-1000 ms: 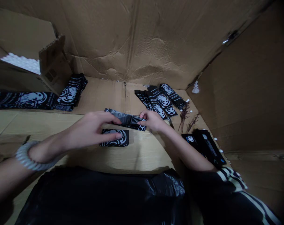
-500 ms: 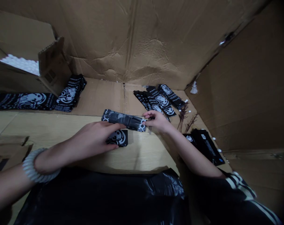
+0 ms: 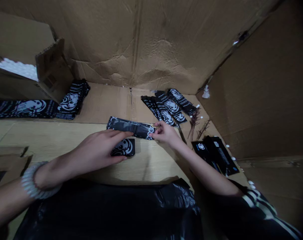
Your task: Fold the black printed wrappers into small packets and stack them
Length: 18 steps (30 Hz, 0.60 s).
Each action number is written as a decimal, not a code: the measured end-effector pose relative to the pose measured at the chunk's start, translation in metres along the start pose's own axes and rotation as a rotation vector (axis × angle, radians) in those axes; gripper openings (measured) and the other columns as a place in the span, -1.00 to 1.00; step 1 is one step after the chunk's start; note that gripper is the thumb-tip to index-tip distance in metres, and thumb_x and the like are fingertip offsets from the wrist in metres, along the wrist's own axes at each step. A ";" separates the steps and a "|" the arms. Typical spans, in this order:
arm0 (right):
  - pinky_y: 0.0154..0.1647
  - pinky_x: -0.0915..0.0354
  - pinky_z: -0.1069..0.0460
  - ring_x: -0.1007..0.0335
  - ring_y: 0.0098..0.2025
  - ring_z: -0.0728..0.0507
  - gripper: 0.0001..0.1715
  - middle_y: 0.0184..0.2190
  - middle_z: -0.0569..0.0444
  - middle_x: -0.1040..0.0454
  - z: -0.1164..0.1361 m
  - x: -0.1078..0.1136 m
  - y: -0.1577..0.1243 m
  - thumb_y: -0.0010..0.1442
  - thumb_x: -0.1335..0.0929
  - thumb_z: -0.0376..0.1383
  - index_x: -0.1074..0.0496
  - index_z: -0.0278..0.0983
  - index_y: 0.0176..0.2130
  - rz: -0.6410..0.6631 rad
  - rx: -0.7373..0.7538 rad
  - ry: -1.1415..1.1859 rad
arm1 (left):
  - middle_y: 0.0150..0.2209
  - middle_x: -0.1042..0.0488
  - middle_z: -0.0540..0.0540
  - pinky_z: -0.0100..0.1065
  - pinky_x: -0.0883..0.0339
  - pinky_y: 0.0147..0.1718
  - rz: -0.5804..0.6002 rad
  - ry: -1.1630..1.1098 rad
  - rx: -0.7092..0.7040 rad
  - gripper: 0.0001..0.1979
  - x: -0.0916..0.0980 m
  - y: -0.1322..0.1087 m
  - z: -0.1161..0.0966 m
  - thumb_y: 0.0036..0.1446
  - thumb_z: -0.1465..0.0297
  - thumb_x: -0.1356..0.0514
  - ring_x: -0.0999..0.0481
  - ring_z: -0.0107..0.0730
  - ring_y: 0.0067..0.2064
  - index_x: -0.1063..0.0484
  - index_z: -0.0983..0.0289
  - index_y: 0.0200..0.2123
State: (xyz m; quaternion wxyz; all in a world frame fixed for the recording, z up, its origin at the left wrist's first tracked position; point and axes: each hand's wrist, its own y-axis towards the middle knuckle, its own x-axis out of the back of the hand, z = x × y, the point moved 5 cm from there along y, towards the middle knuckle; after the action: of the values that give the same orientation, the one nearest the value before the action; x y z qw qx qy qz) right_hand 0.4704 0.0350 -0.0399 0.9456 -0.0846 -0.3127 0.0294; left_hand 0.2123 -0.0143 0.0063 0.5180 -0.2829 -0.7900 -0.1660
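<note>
Open brown cardboard box [image 3: 15, 84], beyond and left of the left hand [image 3: 98, 148]; white rounded pieces [image 3: 16, 69] inside.

Left hand: thumb and fingers parted across a short black stack with white swirl print [image 3: 126, 146]; whether it presses cannot be told. Risk: a sideways brush would probably skew the stack.

Long glossy black packet with white-printed ends [image 3: 128, 126], on the pale wooden surface [image 3: 153, 168] between the hands, close to the left fingertips. Layers uncertain; if several, uneven pressure could slide them apart.

Right hand [image 3: 166, 134]: thumb and forefinger pinching that packet's right end. Risk: a one-end hold could let it swivel.

Fanned black-and-white packets [image 3: 170, 108], just beyond the right hand; a careless knuckle might disorder them.

Markings: left of the left hand, a black-and-white packet row [image 3: 29, 108], swirl motif, lines illegible. Under the left hand, swirl only. Beyond the right hand, same motif, small print unreadable. Right of the right hand, flat black packages [image 3: 222, 155]: pale label, blue mark, no legible brand.
</note>
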 end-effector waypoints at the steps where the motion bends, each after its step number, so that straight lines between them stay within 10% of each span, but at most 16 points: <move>1: -0.35 -0.27 0.01 -0.40 -0.45 -0.09 -0.56 -0.55 0.29 -0.45 0.001 -0.003 0.001 -0.09 -0.57 -0.31 -0.40 -0.19 -0.21 -0.013 -0.004 0.001 | 0.17 -0.59 0.29 0.03 -0.53 0.05 0.000 0.017 -0.002 -0.31 -0.001 0.001 -0.001 0.17 0.17 -0.32 -0.63 0.17 0.12 -0.39 0.16 0.35; 18: -0.45 -0.46 0.05 -0.50 -0.48 -0.05 -0.51 -0.53 0.28 -0.37 -0.017 0.027 -0.025 -0.20 -0.62 -0.13 -0.34 -0.20 -0.41 -0.054 -0.104 0.497 | 0.21 -0.60 0.20 0.05 -0.54 0.11 -0.166 -0.198 -0.053 -0.35 0.004 -0.003 0.004 0.21 0.04 -0.28 -0.63 0.08 0.16 -0.41 0.14 0.31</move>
State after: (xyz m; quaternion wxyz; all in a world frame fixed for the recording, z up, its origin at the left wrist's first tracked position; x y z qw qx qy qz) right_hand 0.5018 0.0113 -0.0330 0.9882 -0.1294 -0.0740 -0.0338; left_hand 0.2064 -0.0138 0.0083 0.4142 -0.2452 -0.8532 -0.2006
